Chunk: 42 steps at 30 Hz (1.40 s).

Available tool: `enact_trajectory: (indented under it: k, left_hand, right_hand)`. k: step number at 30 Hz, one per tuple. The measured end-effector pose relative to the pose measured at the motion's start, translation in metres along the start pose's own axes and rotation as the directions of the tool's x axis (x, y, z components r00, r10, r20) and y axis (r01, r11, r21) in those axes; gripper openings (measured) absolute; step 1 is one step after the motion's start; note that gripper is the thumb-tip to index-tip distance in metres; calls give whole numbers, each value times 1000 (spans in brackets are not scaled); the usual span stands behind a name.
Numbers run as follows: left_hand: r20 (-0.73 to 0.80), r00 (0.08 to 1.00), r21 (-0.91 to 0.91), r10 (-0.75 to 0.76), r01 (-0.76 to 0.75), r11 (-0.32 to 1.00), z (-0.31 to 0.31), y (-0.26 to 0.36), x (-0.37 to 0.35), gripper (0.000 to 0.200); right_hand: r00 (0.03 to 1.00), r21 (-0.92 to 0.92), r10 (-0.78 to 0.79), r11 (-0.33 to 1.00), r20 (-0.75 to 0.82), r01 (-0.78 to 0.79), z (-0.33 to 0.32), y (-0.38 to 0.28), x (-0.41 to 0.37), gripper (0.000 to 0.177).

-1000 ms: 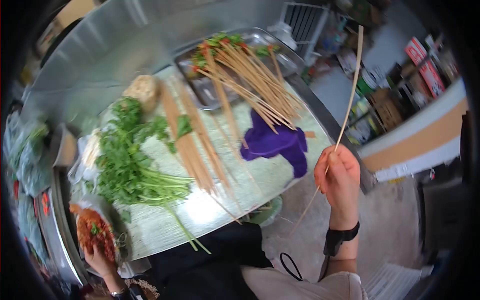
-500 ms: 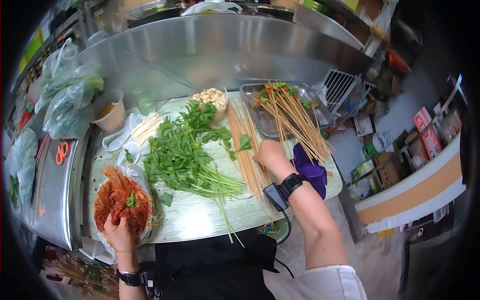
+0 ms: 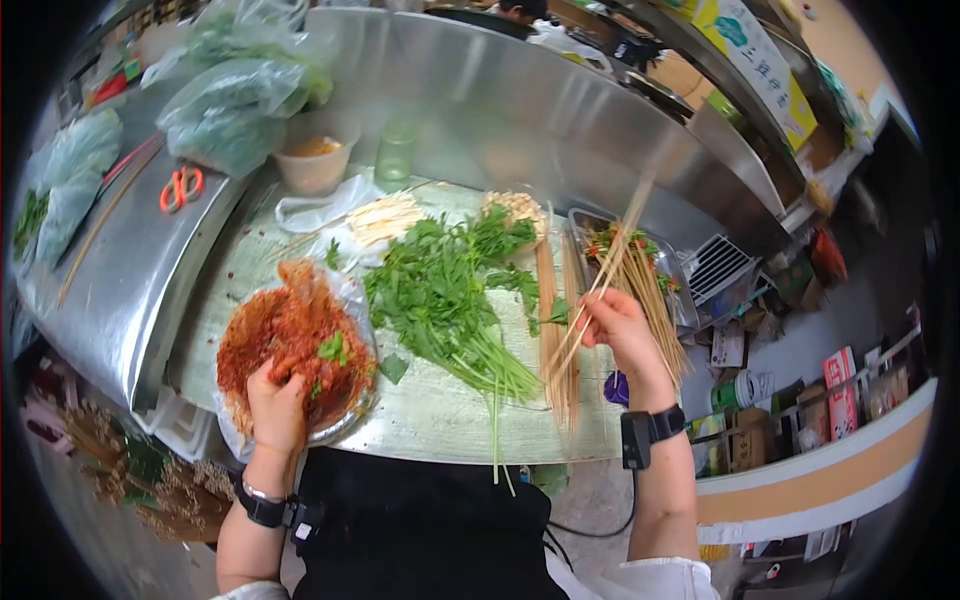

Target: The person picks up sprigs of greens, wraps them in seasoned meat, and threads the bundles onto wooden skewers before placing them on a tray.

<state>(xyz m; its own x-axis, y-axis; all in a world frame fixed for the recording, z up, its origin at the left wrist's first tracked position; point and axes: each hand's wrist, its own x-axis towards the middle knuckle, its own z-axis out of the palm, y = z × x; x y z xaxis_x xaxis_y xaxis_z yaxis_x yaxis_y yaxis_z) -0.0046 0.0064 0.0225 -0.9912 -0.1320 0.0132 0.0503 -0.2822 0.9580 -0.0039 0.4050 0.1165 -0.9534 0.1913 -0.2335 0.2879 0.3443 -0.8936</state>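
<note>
My left hand (image 3: 277, 405) is in a bowl of red chili-coated food (image 3: 330, 375), its fingers curled into the mix; what they pinch is hidden by the sauce. A small green leaf (image 3: 332, 348) lies on the red food. My right hand (image 3: 622, 332) is closed around a few thin bamboo skewers (image 3: 604, 283), raised and slanting up to the right. Below it, more bare skewers (image 3: 550, 300) lie in a row on the table. To its right, a bundle of loaded skewers (image 3: 648, 285) rests across a metal tray (image 3: 690, 312), greens and red bits at the far ends.
Leafy green stalks (image 3: 450, 300) cover the table's middle. Behind them are white enoki-like strands (image 3: 385, 218), a tub of pale pieces (image 3: 515, 207) and a green cup (image 3: 395, 155). Orange scissors (image 3: 181, 189) and bagged greens (image 3: 235, 110) sit on the steel counter at left.
My right hand has lifted a few skewers off the row on the table. My left hand stays in the bowl, its fingers more curled. The head view has shifted.
</note>
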Motion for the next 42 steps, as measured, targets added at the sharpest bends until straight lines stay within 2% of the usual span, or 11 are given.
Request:
enact_trajectory:
  k: [2, 7, 9, 15, 17, 19, 22, 29, 39, 41, 42]
  left_hand:
    - [-13, 996, -203, -90, 85, 975, 2, 5, 1, 24]
    - [41, 992, -546, -124, 125, 828, 14, 24, -2, 14]
    - [8, 994, -666, -109, 86, 741, 10, 6, -1, 24]
    - [-28, 987, -561, -160, 117, 819, 6, 17, -4, 26]
    - [28, 988, -495, -152, 146, 856, 0, 17, -7, 26]
    - [63, 989, -414, -131, 146, 899, -6, 17, -9, 26]
    - [75, 989, -309, -127, 144, 940, -12, 17, -11, 27]
    - [144, 989, -15, -39, 42, 999, -14, 13, -16, 29]
    - [179, 984, 46, 26, -35, 998, -13, 11, -13, 33]
    - [217, 967, -213, -133, 180, 960, -14, 11, -14, 33]
    - [215, 967, -212, -134, 180, 961, -14, 11, -14, 33]
  right_hand:
    - [976, 393, -205, 893, -77, 219, 37, -24, -14, 14]
    - [939, 596, -341, 743, -55, 305, 139, -41, -39, 16]
    - [911, 625, -402, 687, -96, 369, 182, -43, -47, 16]
    - [894, 650, -411, 731, 177, 208, 207, -37, -58, 12]
    - [829, 517, -325, 855, 455, 52, 206, -41, -62, 12]
    - [837, 500, -340, 861, 428, 93, 202, -46, -62, 15]
    - [861, 712, -458, 679, 221, 179, 189, -56, -44, 25]
    - [909, 736, -300, 676, 290, -12, 199, -55, -12, 21]
    - [919, 595, -279, 801, 280, 62, 186, -50, -8, 23]
    - [926, 581, -274, 810, 259, 77, 187, -51, -10, 23]
    - [932, 567, -272, 818, 240, 92, 188, -51, -11, 23]
